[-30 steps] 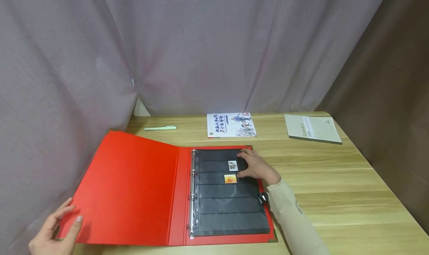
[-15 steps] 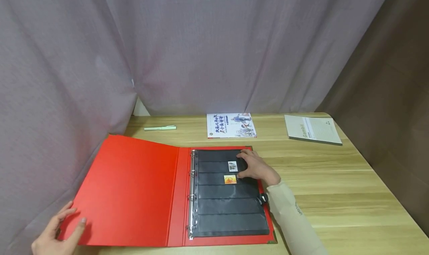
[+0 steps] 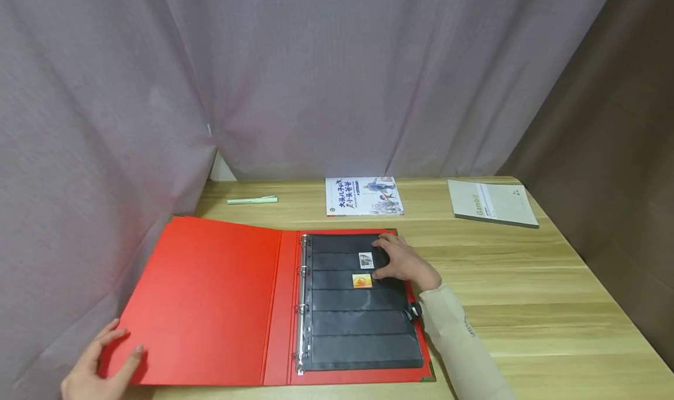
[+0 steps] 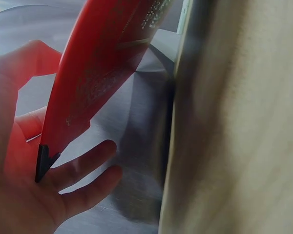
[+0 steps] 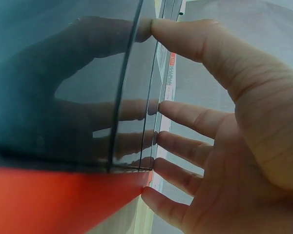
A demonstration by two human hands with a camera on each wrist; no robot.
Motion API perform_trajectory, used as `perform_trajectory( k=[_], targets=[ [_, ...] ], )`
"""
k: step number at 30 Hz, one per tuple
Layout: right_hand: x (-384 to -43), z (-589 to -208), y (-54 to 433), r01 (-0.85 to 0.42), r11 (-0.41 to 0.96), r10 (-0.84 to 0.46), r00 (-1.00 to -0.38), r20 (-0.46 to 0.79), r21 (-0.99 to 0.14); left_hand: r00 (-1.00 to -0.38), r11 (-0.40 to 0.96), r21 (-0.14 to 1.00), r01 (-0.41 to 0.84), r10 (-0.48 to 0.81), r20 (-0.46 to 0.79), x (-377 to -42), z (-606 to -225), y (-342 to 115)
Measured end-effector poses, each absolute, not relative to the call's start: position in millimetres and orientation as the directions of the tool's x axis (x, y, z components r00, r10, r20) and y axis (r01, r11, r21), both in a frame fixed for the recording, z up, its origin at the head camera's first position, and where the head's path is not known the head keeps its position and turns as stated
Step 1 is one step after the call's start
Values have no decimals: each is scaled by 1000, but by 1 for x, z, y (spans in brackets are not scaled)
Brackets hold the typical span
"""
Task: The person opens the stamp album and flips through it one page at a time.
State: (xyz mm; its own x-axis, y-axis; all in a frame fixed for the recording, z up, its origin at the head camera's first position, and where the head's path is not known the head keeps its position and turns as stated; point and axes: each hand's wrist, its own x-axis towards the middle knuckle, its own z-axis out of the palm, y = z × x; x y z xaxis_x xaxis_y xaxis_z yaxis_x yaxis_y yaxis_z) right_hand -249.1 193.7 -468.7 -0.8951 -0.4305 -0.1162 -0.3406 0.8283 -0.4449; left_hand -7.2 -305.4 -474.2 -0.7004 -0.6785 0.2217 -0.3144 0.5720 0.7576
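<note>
A red ring-bound stamp album [image 3: 284, 330] lies open on the table, its black pocket page [image 3: 363, 350] facing up. Two stamps sit in the page's pockets: a whitish one [image 3: 365, 260] and a yellow-orange one [image 3: 361, 280]. My left hand [image 3: 97, 365] grips the lower outer corner of the red cover [image 3: 205, 300], thumb over the inner face. In the left wrist view, the cover [image 4: 95, 73] slants up off the wood between thumb and fingers. My right hand [image 3: 402, 262] rests spread fingertips on the page's upper right, beside the stamps; the right wrist view shows the fingertips [image 5: 168, 36] touching glossy film.
A pale green pen [image 3: 252, 200] lies behind the cover. Farther back are an illustrated booklet [image 3: 363, 196] and, to the right, a grey Gambit notebook [image 3: 492, 203]. A grey curtain [image 3: 316, 84] hangs along the back and left of the wooden table [image 3: 526, 283].
The red cover's outer edge has sunk lower, and my left hand has moved a little to the right with it. My right hand keeps its place on the page.
</note>
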Motion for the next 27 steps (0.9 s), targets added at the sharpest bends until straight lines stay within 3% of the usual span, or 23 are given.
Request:
perform_trajectory(
  k=[7, 14, 17, 21, 27],
  targets=[
    [-249, -469, 194, -333, 829, -427, -896, -123, -450, -726, 561, 739, -373, -672, 144, -6, -479, -311],
    [-249, -469, 194, -325, 828, -422, -898, -126, -456, -772, 587, 749, -306, -613, 165, -2, -489, -319],
    [-249, -469, 194, -328, 829, -424, -897, -127, -453, -803, 626, 703, -338, -582, 132, 0, -492, -324],
    [-249, -469, 194, -333, 830, -429, -894, -128, -447, -868, 705, 614, -354, -493, 66, -1, -494, -331],
    [-250, -468, 194, -341, 826, -431, -895, -113, -449, -946, 799, 543, -259, -324, 26, -9, -491, -333]
  ],
)
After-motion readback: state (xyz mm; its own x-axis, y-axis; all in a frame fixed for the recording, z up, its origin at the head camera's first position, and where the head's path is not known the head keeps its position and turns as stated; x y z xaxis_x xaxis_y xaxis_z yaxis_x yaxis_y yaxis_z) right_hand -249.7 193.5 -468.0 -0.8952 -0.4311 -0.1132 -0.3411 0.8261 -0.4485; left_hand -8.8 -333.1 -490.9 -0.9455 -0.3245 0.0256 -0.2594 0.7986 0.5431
